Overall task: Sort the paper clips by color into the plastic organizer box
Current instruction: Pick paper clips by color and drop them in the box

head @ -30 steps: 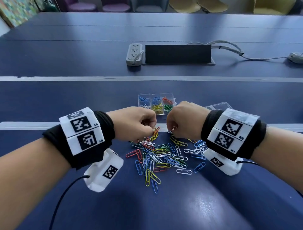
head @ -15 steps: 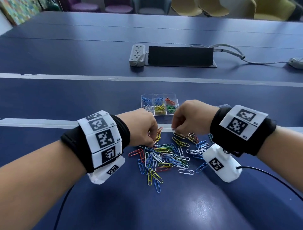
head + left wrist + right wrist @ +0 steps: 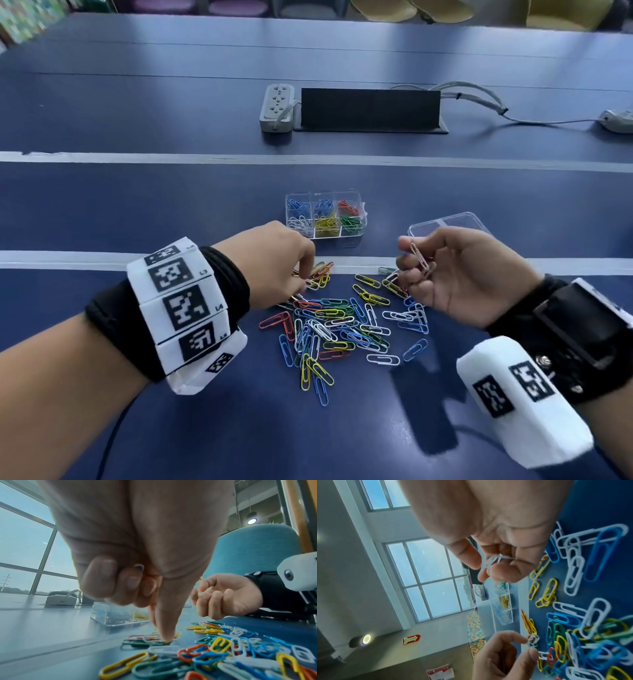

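While palm-up above the table, right hand (image 3: pixel 459 274) with curled fingers pinching a few white paper clips (image 3: pixel 420 259), likely gathered for one drop. Left hand (image 3: pixel 274 263) pinching into loose pile (image 3: pixel 342 325). Organizer box (image 3: pixel 325 219) just beyond. Left hand's catch hidden.

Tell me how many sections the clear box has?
6, in the box: back row left blue clips, middle blue clips, red clips; front row white clips, yellow clips, green clips. None seems hidden.
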{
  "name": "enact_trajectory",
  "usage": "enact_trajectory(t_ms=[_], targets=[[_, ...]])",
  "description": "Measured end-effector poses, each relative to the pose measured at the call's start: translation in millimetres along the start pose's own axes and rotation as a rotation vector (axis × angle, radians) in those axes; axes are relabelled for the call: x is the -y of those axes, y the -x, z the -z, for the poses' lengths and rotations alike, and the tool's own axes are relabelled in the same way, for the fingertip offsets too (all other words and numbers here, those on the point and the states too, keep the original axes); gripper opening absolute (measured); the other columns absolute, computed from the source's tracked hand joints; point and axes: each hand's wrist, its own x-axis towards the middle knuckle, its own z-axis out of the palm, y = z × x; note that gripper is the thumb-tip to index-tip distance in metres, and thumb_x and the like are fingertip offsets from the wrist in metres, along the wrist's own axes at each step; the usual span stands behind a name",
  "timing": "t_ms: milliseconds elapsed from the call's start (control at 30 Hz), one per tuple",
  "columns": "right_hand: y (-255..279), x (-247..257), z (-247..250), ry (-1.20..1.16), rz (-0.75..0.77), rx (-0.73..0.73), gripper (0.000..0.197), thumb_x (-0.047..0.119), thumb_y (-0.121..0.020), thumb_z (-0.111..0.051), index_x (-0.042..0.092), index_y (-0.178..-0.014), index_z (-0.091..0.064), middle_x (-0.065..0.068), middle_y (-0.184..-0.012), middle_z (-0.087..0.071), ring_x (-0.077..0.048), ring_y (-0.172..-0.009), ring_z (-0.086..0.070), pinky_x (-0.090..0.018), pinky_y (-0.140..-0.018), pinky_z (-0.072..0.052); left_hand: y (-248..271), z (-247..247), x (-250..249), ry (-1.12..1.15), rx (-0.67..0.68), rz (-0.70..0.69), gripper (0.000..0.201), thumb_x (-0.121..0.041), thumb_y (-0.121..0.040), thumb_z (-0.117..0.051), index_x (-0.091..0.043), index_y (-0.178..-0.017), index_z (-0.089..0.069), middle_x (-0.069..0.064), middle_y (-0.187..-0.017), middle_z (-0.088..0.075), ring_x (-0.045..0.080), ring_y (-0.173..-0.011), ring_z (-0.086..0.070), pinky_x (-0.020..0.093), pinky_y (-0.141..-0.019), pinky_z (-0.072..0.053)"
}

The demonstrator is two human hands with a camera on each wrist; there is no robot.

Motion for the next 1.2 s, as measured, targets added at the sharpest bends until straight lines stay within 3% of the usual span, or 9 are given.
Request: enact_trajectory(t_ms=[133, 300, 433, 567, 700, 933, 1000, 1100, 1200], targets=[[2, -6, -4, 0.183, -0.001, 0.001, 0.021, 0.028, -0.072, -0.054, 0.016, -0.057, -0.046, 0.0, -0.056, -0.039, -0.01, -0.042, -0.033, -0.017, -0.036, -0.02, -2, 0, 2, -0.049, 0.03, 0.006, 0.023, -0.034, -0.085, -0.061, -0.028, -0.107, -0.063, -0.012, -0.072, -0.039, 0.011, -0.08, -0.042, 0.022, -0.075, -0.038], [5, -11, -4, 0.725, 0.154, -0.058, 0.029, 0.02, -0.086, -0.06, 0.018, -0.058, -0.055, 0.006, -0.05, -0.036, -0.008, -0.042, -0.024, -0.014, -0.035, -0.018, -3, 0, -2, -0.06, 0.035, -0.005, 0.016, -0.033, -0.086, -0.06, -0.024, -0.093, -0.07, -0.006, -0.085, -0.057, 0.018, -0.094, -0.058, 0.031, -0.083, -0.05], [14, -8, -5, 1.251, 0.255, -0.079, 0.008, 0.017, -0.082, -0.07, 0.014, -0.075, -0.068, 0.012, -0.044, -0.047, -0.003, -0.038, -0.038, -0.008, -0.039, -0.028, -4, 0, -1, -0.009, 0.024, -0.03, 0.014, -0.03, -0.086, -0.058, -0.022, -0.085, -0.069, -0.013, -0.065, -0.047, 0.013, -0.075, -0.052, 0.024, -0.072, -0.045], [17, -12, -12, 1.732, 0.288, -0.131, 0.014, 0.031, -0.073, -0.073, 0.033, -0.066, -0.061, 0.02, -0.042, -0.05, 0.006, -0.048, -0.048, -0.01, -0.047, -0.035, -1, 3, 1, 0.197, 0.033, -0.005, 0.01, -0.03, -0.082, -0.066, -0.023, -0.075, -0.067, -0.011, -0.056, -0.051, 0.001, -0.053, -0.049, 0.014, -0.056, -0.038], [15, -14, -20, 1.907, 0.278, -0.14, 0.012, 0.035, -0.074, -0.069, 0.033, -0.067, -0.06, 0.007, -0.051, -0.045, 0.0, -0.05, -0.043, -0.011, -0.046, -0.03, 2, 4, 7, 0.451, 0.101, 0.052, 0.012, -0.026, -0.078, -0.069, -0.018, -0.071, -0.063, -0.008, -0.054, -0.054, 0.002, -0.046, -0.046, 0.013, -0.05, -0.039], [7, -8, -11, 1.599, 0.114, -0.059, 0.013, 0.032, -0.074, -0.063, 0.023, -0.067, -0.057, 0.011, -0.051, -0.052, -0.002, -0.048, -0.044, -0.013, -0.05, -0.035, 11, -1, 12, 1.418, 0.267, 0.104, 0.011, -0.002, -0.062, -0.043, -0.013, -0.064, -0.04, 0.006, -0.058, -0.05, 0.013, -0.035, -0.047, 0.018, -0.033, -0.04], [6, -7, -10, 1.275, 0.036, 0.018, 0.012, 0.029, -0.069, -0.058, 0.019, -0.065, -0.052, 0.004, -0.053, -0.046, -0.01, -0.045, -0.038, -0.022, -0.043, -0.033, 12, -2, 14, 1.533, 0.255, 0.084, 0.014, 0.0, -0.058, -0.036, -0.014, -0.063, -0.039, 0.005, -0.057, -0.046, 0.015, -0.036, -0.044, 0.019, -0.033, -0.038], [5, -1, -7, 0.739, -0.126, 0.173, 0.009, 0.02, -0.059, -0.051, 0.013, -0.066, -0.049, -0.005, -0.054, -0.044, -0.012, -0.039, -0.035, -0.016, -0.035, -0.027, 13, -4, 17, 1.601, 0.234, 0.073, 0.02, 0.0, -0.053, -0.031, -0.013, -0.066, -0.039, 0.005, -0.058, -0.045, 0.016, -0.04, -0.043, 0.019, -0.036, -0.035], [6, 8, -4, 0.464, -0.166, 0.291, 0.014, 0.022, -0.054, -0.058, 0.012, -0.064, -0.054, -0.01, -0.058, -0.049, -0.015, -0.041, -0.04, -0.016, -0.035, -0.029, 10, -3, 20, 1.579, 0.233, 0.079, 0.015, -0.005, -0.055, -0.045, -0.014, -0.067, -0.044, 0.003, -0.059, -0.047, 0.015, -0.041, -0.043, 0.017, -0.035, -0.034]])
